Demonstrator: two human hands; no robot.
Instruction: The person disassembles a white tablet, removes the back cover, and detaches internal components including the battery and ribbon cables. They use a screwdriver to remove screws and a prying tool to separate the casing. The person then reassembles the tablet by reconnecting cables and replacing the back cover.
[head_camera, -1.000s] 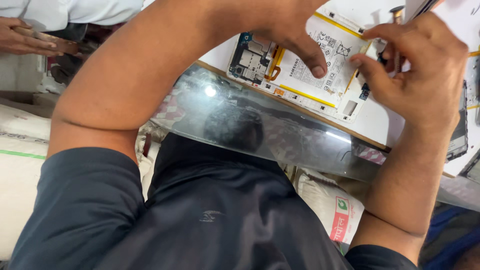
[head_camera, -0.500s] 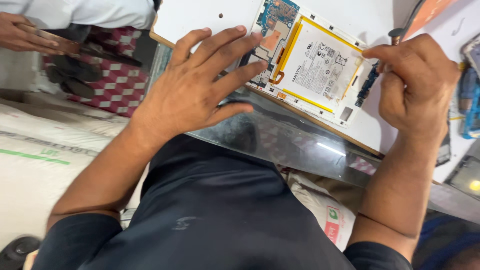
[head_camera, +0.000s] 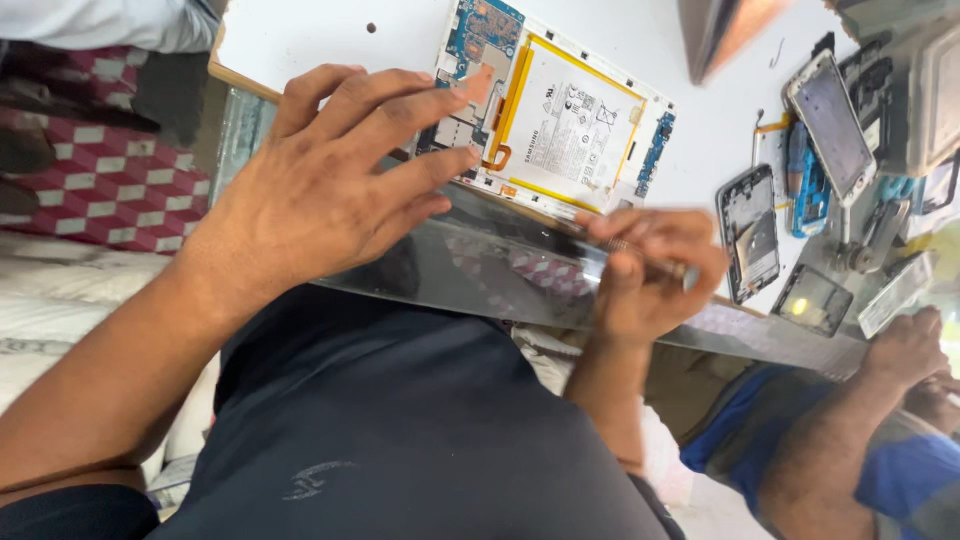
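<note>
I see the opened tablet (head_camera: 545, 110) lying back-up on the white table (head_camera: 320, 35), its white battery and blue circuit boards bare, with my left hand (head_camera: 320, 190) spread flat, fingertips on its near edge. My right hand (head_camera: 650, 265) is clenched around a thin metal tool (head_camera: 650, 258) just below it. Dismantled phones (head_camera: 790, 190) lie to the right, beside another person's hand (head_camera: 905, 345).

An opened white tablet (head_camera: 550, 110), back off, lies flat on the white table, battery and blue circuit board exposed
</note>
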